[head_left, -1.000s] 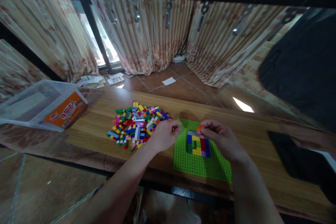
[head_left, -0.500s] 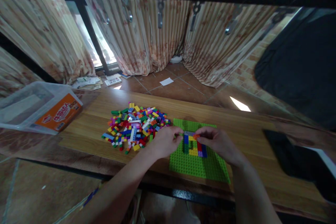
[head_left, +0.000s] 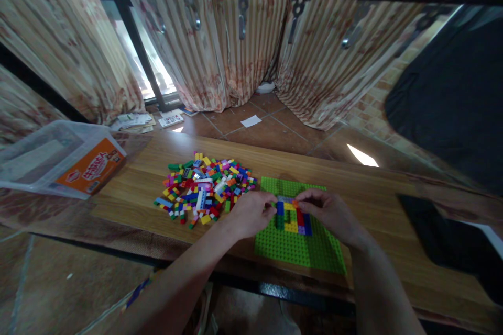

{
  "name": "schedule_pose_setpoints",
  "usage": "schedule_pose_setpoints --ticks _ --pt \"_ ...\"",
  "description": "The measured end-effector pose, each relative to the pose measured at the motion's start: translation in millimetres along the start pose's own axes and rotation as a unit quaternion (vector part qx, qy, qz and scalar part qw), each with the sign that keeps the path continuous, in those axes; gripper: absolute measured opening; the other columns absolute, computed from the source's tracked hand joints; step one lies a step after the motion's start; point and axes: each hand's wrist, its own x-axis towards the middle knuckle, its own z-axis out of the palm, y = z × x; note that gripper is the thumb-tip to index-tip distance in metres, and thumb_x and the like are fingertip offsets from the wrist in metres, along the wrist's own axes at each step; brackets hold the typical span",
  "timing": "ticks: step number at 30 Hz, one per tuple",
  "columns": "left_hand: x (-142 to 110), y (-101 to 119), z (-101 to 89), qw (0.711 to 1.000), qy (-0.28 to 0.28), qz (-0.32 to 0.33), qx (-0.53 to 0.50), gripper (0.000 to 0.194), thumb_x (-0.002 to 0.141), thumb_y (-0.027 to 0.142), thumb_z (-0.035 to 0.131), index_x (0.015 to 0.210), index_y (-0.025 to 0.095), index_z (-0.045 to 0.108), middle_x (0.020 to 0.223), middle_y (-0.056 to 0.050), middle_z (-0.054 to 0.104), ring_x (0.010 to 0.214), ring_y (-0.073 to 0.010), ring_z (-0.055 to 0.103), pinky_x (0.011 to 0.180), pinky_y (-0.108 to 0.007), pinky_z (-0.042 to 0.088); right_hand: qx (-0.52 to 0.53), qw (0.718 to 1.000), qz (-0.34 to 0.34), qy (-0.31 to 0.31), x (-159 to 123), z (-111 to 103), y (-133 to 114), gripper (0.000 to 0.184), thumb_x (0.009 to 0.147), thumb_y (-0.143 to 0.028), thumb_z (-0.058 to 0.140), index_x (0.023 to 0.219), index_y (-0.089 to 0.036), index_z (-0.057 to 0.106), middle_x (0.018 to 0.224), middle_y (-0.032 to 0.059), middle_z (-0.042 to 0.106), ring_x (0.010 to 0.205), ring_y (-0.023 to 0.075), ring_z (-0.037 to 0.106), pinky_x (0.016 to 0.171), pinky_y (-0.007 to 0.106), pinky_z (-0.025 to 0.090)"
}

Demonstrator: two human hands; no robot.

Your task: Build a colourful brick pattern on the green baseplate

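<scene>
A green studded baseplate lies on the wooden table, with a rectangle of toy bricks built on it in yellow, blue, red, grey and purple. My right hand pinches a small orange brick at the far right corner of that rectangle; whether the brick is pressed down I cannot tell. At the rectangle's left side is my left hand, thumb and forefinger curled close together by the blue bricks. What lies between those fingertips, if anything, is too small to make out.
A heap of loose bricks in many colours spreads left of the baseplate. Farther left stands a clear plastic box with an orange label. A black flat object lies at the table's right. Striped curtains hang beyond the table.
The whole view has shifted slightly. Both hands stay by the brick rectangle, with the left fingertips slightly lower beside the blue bricks and the right fingers still at the orange brick.
</scene>
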Motion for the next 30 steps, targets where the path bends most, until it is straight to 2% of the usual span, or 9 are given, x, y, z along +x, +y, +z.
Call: schedule_pose_setpoints --ticks 7,11,16,23,30 --pt "1 -12 -13.2 0.999 0.032 -0.004 -0.019 0.026 0.081 0.017 0.053 0.100 0.017 0.070 0.085 -0.005 0.072 0.074 -0.0177 0.065 0.071 -0.027 0.049 0.041 0.999 0.016 0.001 2 3 0 0.021 0.070 -0.033 0.070 0.084 -0.018 0.069 0.078 0.0023 0.072 0.070 0.0155 0.066 0.068 0.029 0.053" --pt "-1 -14 -19.9 0.999 0.035 -0.002 -0.020 0.024 0.079 0.013 0.052 0.094 0.017 0.071 0.080 -0.003 0.071 0.071 -0.0168 0.064 0.069 -0.026 0.049 0.029 0.999 0.002 -0.040 0 7 -2 0.015 0.072 -0.027 0.067 0.085 -0.019 0.070 0.082 0.0021 0.073 0.075 0.0160 0.067 0.073 0.031 0.055" --pt "-2 -9 -11.8 1.000 0.011 0.014 -0.015 0.022 0.080 0.016 0.054 0.093 0.019 0.071 0.083 -0.003 0.071 0.074 -0.0168 0.064 0.069 -0.026 0.048 0.019 0.997 0.005 -0.072 -2 15 2 0.021 0.074 -0.023 0.065 0.094 -0.021 0.072 0.093 0.0032 0.075 0.086 0.0181 0.070 0.084 0.036 0.056" --pt "-4 -5 -2.9 0.999 -0.009 0.047 0.007 0.021 0.082 0.017 0.052 0.088 0.021 0.071 0.072 -0.001 0.067 0.064 -0.0149 0.059 0.060 -0.024 0.042 -0.017 0.997 0.015 -0.077 -4 22 7 0.031 0.078 -0.020 0.061 0.107 -0.025 0.071 0.095 0.0030 0.075 0.088 0.0195 0.070 0.078 0.035 0.058" --pt "-4 -2 -0.8 0.999 -0.020 0.037 0.021 0.021 0.083 0.020 0.053 0.092 0.021 0.072 0.076 -0.002 0.069 0.067 -0.0159 0.061 0.065 -0.025 0.044 -0.066 0.995 0.011 -0.067 -5 22 6 0.033 0.078 -0.016 0.056 0.106 -0.025 0.071 0.094 0.0012 0.075 0.086 0.0183 0.070 0.084 0.036 0.056"
